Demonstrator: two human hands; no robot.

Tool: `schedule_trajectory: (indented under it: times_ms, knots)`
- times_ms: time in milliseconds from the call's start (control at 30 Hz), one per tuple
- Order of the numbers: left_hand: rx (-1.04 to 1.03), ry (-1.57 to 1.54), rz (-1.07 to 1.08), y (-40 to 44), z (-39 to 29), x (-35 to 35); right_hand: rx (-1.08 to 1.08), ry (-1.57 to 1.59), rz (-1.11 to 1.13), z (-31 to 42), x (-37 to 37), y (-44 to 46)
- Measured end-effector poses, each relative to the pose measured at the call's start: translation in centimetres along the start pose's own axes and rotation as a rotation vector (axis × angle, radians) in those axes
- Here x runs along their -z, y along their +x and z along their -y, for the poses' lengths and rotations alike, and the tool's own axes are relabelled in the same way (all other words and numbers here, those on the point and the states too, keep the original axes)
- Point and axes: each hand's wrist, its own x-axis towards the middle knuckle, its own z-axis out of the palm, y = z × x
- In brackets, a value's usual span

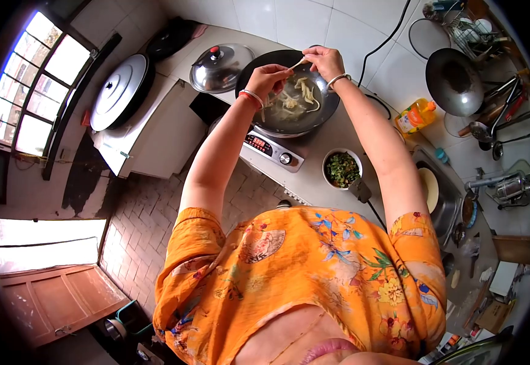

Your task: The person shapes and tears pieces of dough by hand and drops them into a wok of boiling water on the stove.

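Both my hands are over a dark wok (332, 112) that stands on an induction cooker (275, 150). Between the fingertips of my left hand (268, 79) and my right hand (326, 62) stretches a short pale strip of dough (299, 62). Each hand is closed in a pinch on one end of it. Below, pale noodle pieces (306, 91) lie in cloudy liquid in the wok, some of them bunched on the right side. A shiny domed lid (216, 68) with a red-topped knob rests on the counter left of the wok.
A white bowl of chopped greens (341, 169) stands in front of the wok. To the right are an orange bottle (415, 115) and a sink (444, 210). Another wok (453, 82) and several ladles hang on the wall. A large lidded pan (122, 91) sits far left.
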Motion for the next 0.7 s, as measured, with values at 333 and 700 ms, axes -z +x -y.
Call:
schedule_trajectory:
  times_ms: [333, 700]
  knots:
    - [-0.183, -0.004, -0.047, -0.3, -0.1, 0.4, 0.162, 0.061, 0.191, 1.9, -3.9, -0.7]
    - [-0.112, -0.045, 0.056, 1.5, 1.3, 1.2, 0.029, 0.131, 0.230, 0.1, -3.4, 0.8]
